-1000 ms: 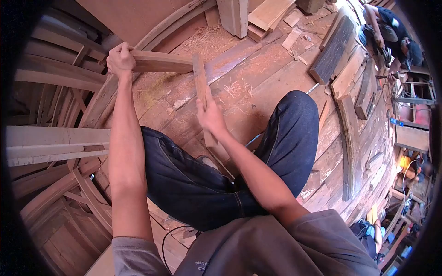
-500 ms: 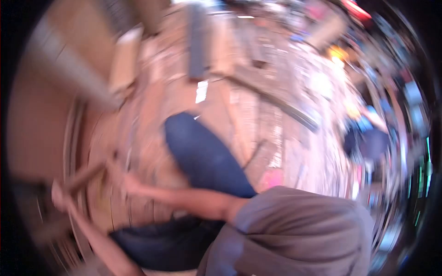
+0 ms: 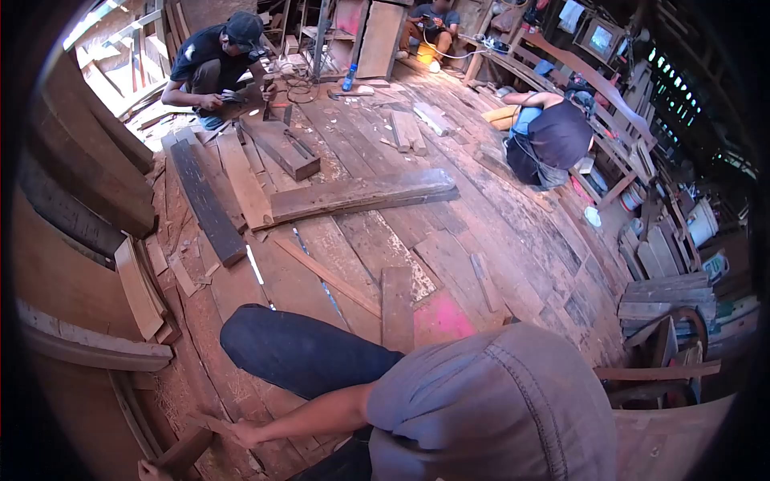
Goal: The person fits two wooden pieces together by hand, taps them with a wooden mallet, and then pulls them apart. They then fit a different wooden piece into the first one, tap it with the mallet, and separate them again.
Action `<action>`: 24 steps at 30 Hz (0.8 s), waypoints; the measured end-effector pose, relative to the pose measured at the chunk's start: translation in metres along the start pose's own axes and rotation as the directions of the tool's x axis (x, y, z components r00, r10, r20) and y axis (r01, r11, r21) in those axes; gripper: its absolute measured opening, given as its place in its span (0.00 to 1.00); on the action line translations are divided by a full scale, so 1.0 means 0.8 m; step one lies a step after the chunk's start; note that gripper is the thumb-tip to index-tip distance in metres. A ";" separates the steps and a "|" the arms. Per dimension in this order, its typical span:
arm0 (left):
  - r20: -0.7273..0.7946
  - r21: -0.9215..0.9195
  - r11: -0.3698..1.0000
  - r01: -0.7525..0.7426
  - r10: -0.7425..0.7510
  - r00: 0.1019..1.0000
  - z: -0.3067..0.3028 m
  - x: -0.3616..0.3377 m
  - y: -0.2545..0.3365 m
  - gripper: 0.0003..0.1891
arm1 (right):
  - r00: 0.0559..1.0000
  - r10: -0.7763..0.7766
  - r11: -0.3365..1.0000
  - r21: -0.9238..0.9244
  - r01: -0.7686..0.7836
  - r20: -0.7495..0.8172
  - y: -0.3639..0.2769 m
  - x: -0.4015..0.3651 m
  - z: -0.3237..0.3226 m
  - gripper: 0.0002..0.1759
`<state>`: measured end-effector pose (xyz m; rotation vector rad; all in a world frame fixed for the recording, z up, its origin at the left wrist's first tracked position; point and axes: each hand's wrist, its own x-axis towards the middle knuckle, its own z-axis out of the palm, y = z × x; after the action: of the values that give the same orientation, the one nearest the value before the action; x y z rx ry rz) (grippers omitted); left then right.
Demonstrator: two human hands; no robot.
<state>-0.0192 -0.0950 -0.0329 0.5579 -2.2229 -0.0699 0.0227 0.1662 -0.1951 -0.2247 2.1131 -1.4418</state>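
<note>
Past right hand (image 3: 245, 434) and strip (image 3: 210, 422), knee (image 3: 289, 353), planks (image 3: 361, 195) (co-workers (image 3: 212, 60) beyond)

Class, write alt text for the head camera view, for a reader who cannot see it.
At the bottom edge, the person's left hand grips a piece of wood while the right hand holds a thin stick. Beyond, on a plank floor strewn with boards, three other people work.
</note>
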 end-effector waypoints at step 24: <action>-0.282 0.283 0.959 0.029 0.054 0.958 0.052 0.014 0.037 0.17 | 0.998 0.060 0.995 -0.082 -0.062 -0.027 -0.033 -0.029 -0.010 0.44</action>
<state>-0.0676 -0.0784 -0.0455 0.6645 -1.9605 0.3256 0.0329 0.1724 -0.1610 -0.1733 2.1826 -1.3291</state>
